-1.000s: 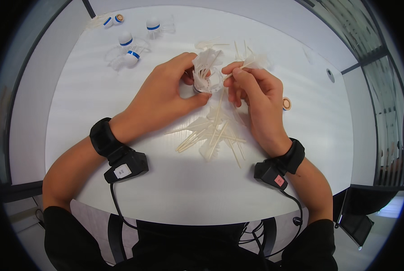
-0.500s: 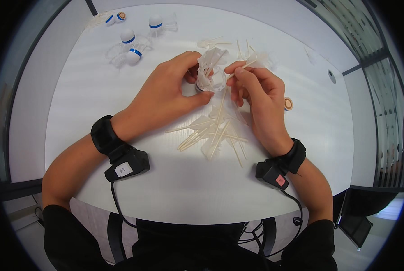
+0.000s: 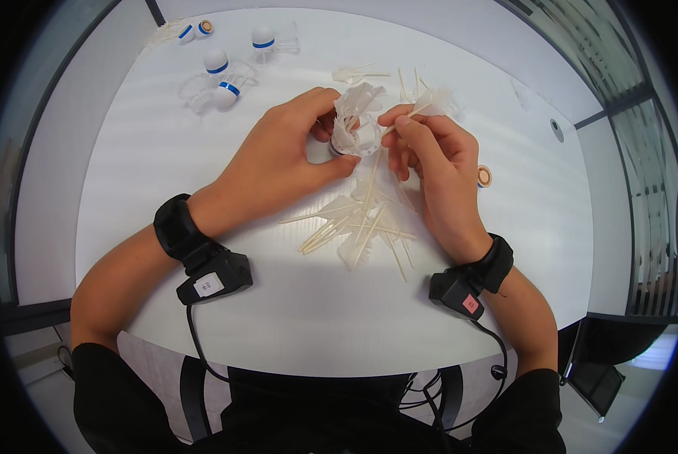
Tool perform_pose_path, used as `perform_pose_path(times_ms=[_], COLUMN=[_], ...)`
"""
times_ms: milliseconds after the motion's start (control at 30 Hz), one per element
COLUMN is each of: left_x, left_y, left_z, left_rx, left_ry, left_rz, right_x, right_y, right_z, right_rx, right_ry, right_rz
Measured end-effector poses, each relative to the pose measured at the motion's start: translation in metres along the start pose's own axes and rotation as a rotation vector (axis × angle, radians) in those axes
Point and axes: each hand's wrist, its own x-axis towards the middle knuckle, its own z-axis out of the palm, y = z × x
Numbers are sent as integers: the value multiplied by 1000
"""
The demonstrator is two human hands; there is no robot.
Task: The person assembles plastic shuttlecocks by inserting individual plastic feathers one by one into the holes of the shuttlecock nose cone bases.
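My left hand (image 3: 289, 140) is closed round a partly feathered shuttlecock (image 3: 359, 125), its open skirt turned up toward me. White feathers stand along its left side, and a pale ring shows at its right. My right hand (image 3: 437, 151) pinches a single white feather (image 3: 434, 102) by its shaft. The vane points up and to the right, while the shaft end lies close to the shuttlecock's right edge; whether they touch I cannot tell. Below both hands lies a loose pile of feathers (image 3: 358, 223) with cream shafts, crossing one another.
More loose feathers (image 3: 358, 73) lie beyond my hands. At the far left are several white, blue-banded shuttlecocks (image 3: 227, 94) with clear skirts, and two small cork pieces (image 3: 204, 28). Another round cork (image 3: 484, 176) sits beside my right hand. Black wrist units (image 3: 216, 278) trail cables off the white table (image 3: 308, 318).
Almost nothing differs. Both hands keep their hold, with the shuttlecock and the feather in nearly the same places.
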Motion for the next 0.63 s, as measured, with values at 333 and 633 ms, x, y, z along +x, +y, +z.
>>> perform_pose_path(times_ms=[333,633], left_x=[-1,0], left_y=[1,10], left_z=[0,-7], left_rx=[9,42], left_ry=[4,-86], left_rz=[-5,-99], right_x=[0,-1], right_y=[0,-2], right_z=[0,2], right_rx=[4,-40], right_ry=[2,-5], right_rz=[-6,6])
